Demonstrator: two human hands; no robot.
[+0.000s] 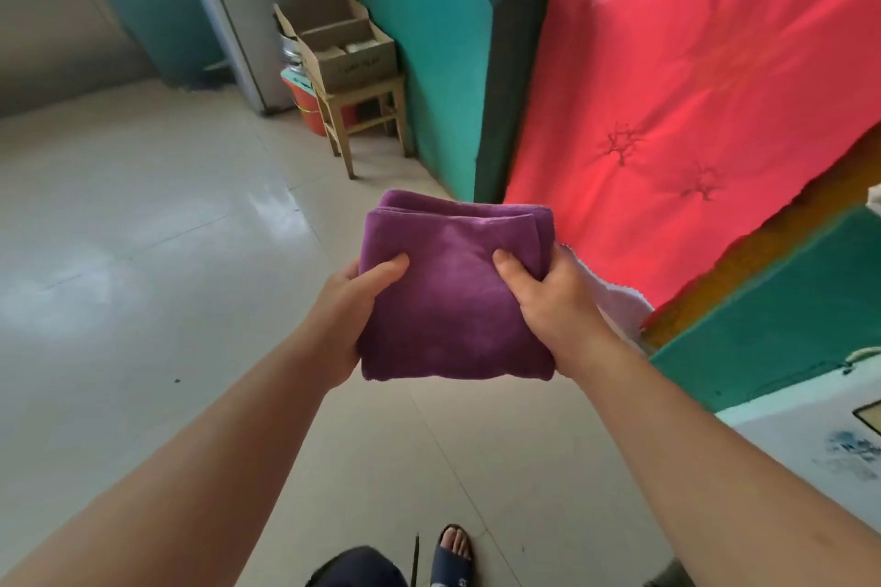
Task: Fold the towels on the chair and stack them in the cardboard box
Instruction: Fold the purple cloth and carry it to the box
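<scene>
Head view: both hands (343,319) around folded towel (453,291)

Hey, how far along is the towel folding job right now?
Done: the purple towel looks fully folded into a thick square. In hand: the left hand and right hand hold its sides in the air. Left: carrying it to the cardboard box on the wooden stool ahead. Other towels aren't visible.
</scene>
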